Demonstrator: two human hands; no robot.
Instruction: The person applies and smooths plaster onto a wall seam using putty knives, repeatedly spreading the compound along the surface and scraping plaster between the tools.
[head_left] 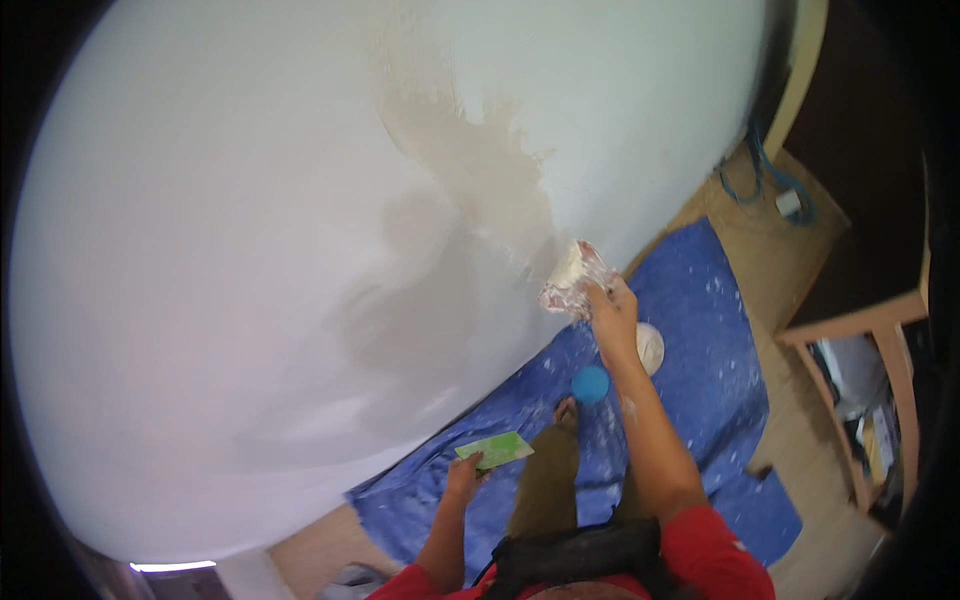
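My right hand (614, 318) is closed on a reddish putty spreader (580, 276) coated with white filler, held up close to the wall at the lower end of the filler patch. The green flat putty spreader (496, 450), with whitish smears, lies in the grip of my left hand (464, 477), lower and nearer my body. Across the white wall (230, 250) runs a beige-grey patch of filler (470, 160), with rough edges at its top and right. Whether the right spreader touches the wall I cannot tell.
A blue sheet (690, 300) spotted with white covers the floor under my feet. On it are a round tub of whitish filler (651, 350) and a round blue lid (590, 384). A blue cable (765, 175) and a wooden shelf unit (860, 320) holding items are at right.
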